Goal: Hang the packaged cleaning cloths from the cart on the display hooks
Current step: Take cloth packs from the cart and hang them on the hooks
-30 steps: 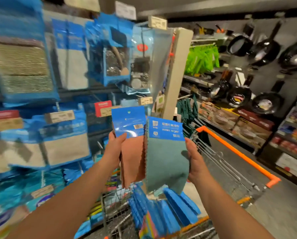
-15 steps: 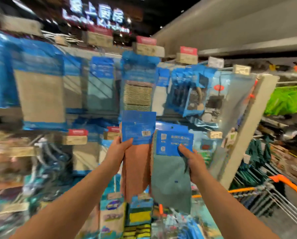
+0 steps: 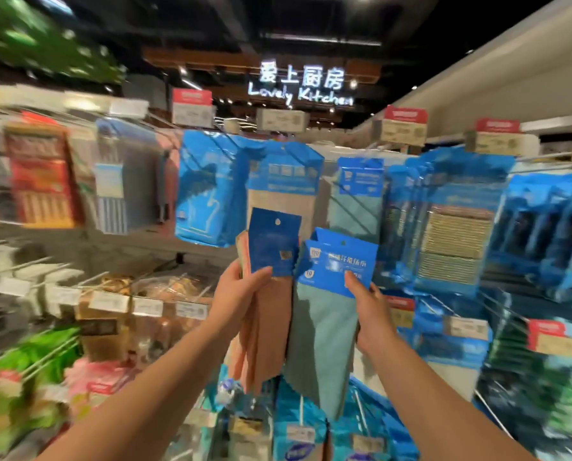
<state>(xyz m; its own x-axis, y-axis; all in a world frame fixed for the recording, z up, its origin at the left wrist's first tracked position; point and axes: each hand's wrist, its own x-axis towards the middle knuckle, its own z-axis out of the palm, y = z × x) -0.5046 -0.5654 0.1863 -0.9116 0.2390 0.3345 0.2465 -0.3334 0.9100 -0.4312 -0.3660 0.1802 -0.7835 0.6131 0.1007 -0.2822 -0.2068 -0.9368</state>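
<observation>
The left hand [image 3: 241, 291] is pinching a pack of salmon-orange cleaning cloths with a dark blue card header [image 3: 273, 242], thumb across the header's lower edge, fingers hidden behind. Just beside it, the right hand [image 3: 366, 304] is gripping a teal-green cleaning cloth with a bright blue printed header [image 3: 339, 264], thumb on the card's front. The two packs are hanging side by side, edges nearly touching, each header's punched hole facing up.

Compared with a second ago, the view has been swinging away from the orange-handled cart, now out of sight, and up onto the wall of hanging goods. That suggests both packs are being carried to the hooks, with hanging not yet begun.

Above and beyond the hands, a matching teal cloth with a blue header [image 3: 357, 197] is hanging on the display, with a tan cloth pack [image 3: 283, 184] beside it; the teal pack probably belongs there. The hooks themselves are too blurred to pick out.
</observation>
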